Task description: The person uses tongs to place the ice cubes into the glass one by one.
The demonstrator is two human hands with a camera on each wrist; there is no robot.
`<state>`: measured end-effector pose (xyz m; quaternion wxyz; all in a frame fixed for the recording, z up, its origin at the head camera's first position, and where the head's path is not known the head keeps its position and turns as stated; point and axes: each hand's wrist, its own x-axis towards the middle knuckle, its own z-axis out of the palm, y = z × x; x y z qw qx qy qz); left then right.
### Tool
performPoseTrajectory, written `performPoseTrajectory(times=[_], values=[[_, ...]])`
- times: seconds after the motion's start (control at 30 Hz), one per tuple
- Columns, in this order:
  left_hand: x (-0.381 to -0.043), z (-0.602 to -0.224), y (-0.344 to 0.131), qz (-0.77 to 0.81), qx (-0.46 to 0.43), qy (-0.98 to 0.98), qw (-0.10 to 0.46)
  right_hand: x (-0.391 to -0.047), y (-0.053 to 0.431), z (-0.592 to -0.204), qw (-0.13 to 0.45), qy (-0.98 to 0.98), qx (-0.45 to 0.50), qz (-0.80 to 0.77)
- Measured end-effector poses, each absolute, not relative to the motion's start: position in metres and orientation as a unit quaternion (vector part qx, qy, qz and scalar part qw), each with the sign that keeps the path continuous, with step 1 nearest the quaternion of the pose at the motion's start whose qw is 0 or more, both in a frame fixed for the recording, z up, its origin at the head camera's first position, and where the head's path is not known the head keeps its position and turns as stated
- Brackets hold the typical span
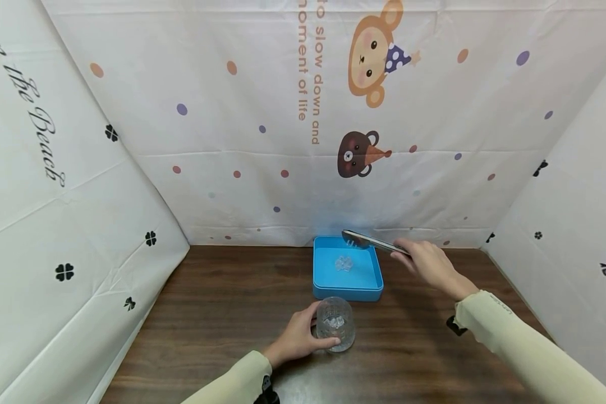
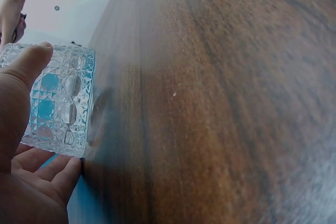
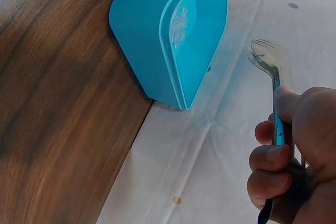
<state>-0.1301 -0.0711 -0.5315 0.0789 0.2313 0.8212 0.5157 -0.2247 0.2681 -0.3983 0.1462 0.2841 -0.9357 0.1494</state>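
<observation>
A cut-patterned clear glass [image 1: 344, 336] stands on the table with clear ice pieces [image 1: 335, 322] in it. My left hand [image 1: 298, 336] grips its side, the thumb [image 2: 34, 61] across one face and the fingers round the other. Farther back sits a shallow blue tray [image 1: 348, 294] with a small cluster of clear ice pieces [image 1: 343, 263] on its floor. My right hand [image 1: 429, 264] holds metal tongs [image 1: 381, 243] by the handles, their toothed tips above the tray's back part. Nothing shows between the tips in the right wrist view.
The dark wooden table [image 1: 232, 314] ends at a white printed cloth wall [image 1: 252, 207] just behind the tray. More printed cloth stands along the left [image 1: 96, 247] and right [image 1: 581, 224] sides.
</observation>
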Motion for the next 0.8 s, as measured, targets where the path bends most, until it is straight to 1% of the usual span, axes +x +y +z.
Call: performPoseTrajectory(times=[0.4,0.8], values=[[-0.129,-0.530,-0.071,0.515,0.228,0.822,0.082,-0.218,0.268,-0.398,0.158,-0.930,0.294,0.156],[-0.131,-0.531,-0.071,0.515,0.228,0.822,0.083,-0.187,0.263,-0.388,0.160,-0.923,0.308,0.164]])
